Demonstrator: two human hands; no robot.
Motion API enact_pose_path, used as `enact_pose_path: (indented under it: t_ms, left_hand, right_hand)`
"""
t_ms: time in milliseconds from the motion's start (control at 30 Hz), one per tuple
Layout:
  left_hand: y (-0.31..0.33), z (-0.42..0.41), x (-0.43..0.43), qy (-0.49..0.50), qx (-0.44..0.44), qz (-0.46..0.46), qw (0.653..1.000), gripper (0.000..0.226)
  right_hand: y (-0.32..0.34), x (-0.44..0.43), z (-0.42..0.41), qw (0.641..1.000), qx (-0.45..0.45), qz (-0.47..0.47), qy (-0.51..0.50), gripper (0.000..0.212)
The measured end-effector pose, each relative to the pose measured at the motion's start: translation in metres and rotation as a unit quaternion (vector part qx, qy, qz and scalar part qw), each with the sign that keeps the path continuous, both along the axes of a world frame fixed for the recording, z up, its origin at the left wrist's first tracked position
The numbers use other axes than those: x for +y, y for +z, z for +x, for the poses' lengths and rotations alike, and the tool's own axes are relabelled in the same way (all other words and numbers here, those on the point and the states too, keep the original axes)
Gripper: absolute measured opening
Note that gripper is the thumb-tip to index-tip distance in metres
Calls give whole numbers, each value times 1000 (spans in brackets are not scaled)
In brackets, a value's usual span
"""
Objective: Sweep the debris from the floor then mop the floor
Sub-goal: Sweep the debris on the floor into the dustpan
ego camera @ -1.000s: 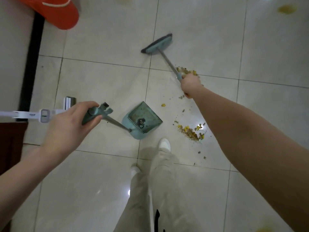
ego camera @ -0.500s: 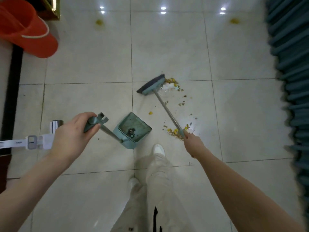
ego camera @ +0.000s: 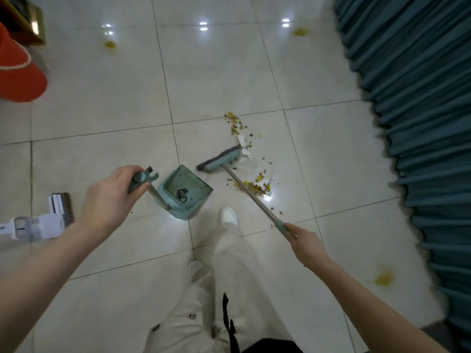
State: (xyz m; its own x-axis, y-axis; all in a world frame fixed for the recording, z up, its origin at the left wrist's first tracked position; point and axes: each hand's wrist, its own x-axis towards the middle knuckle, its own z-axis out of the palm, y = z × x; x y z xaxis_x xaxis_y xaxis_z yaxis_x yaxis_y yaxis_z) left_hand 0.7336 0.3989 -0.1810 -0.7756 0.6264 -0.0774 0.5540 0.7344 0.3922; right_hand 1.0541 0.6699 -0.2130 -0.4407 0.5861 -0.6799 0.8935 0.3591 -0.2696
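Broom [ego camera: 221,162] nearer dustpan [ego camera: 184,212], in right grip [ego camera: 305,244]

We see a floor [ego camera: 102,113] of pale, glossy tiles crossed by thin dark grout lines; our dustpan [ego camera: 193,184] is teal; the broom [ego camera: 221,161] has a teal head, dark grey bristles and a silvery shaft; the debris [ego camera: 257,187] is yellow and brown with white scraps; the curtain [ego camera: 420,98] is deep teal, ribbed with folds; our trousers [ego camera: 229,263] are cream.
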Motion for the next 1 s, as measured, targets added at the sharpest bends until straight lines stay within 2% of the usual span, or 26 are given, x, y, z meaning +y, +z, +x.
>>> enact_pose_path:
  t_ms: [200, 367, 400, 667, 800, 900, 1000]
  left_hand:
    - [2, 3, 1, 9, 2, -6, 1000, 28]
    - [4, -2, 8, 32, 2, -8, 999, 29]
    - [5, -2, 10, 38, 0, -8, 999, 29]
    - [-2, -11, 32, 55, 13, -34, 998, 32]
    - [-5, -21, 43, 70, 10, -49, 996, 30]
    - [-6, -27, 46, 55, 15, -43, 997, 31]
    - [-5, -32, 43, 51, 21, -37, 998, 32]
  right_hand:
    - [11, 27, -47, 998, 59, 21, -3, 39]
    - [-7, 78, -132, 994, 102, 15, -33, 28]
    - [-13, 91, -151, 993, 106, 16, -37, 32]
    - [-70, 171, -269, 995, 68, 0, -75, 43]
    - [-83, 172, -275, 998, 17, -5, -63, 44]
    - [-88, 153, -254, 998, 3, -19, -60, 50]
    - [-87, 124, -222, 998, -15, -19, -59, 45]
